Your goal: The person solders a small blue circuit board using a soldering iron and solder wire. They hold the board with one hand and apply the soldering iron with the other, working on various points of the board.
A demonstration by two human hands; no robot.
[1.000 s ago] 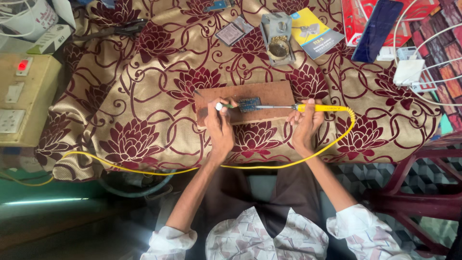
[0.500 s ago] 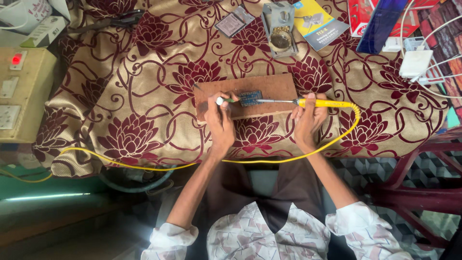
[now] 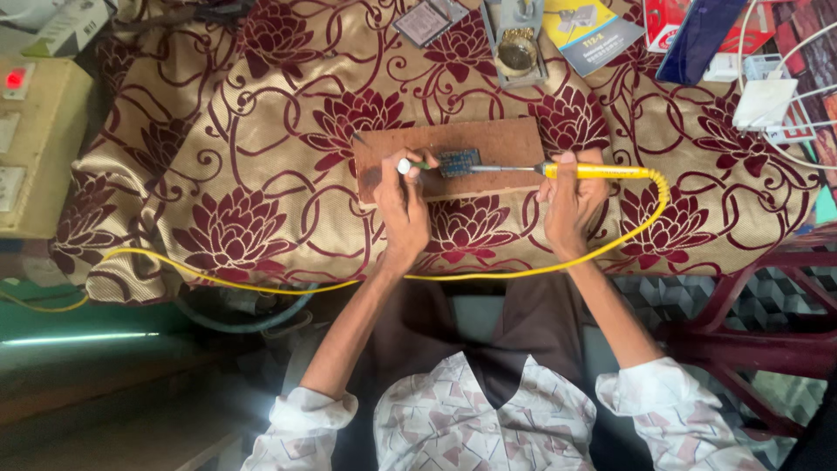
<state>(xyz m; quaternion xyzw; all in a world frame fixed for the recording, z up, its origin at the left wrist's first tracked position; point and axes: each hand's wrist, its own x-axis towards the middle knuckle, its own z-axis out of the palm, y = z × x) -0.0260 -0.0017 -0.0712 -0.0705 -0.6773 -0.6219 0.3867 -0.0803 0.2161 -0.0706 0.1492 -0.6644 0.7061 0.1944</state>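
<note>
Right hand grips a yellow soldering iron, tip pointing to 9 o'clock at a small blue circuit board on a wooden board. Left hand pinches a white-tipped tool beside it.

Gold desk cloth patterned with maroon flowers; plain brown wooden board; small blue circuit board; yellow-handled soldering iron, yellow cable.
</note>
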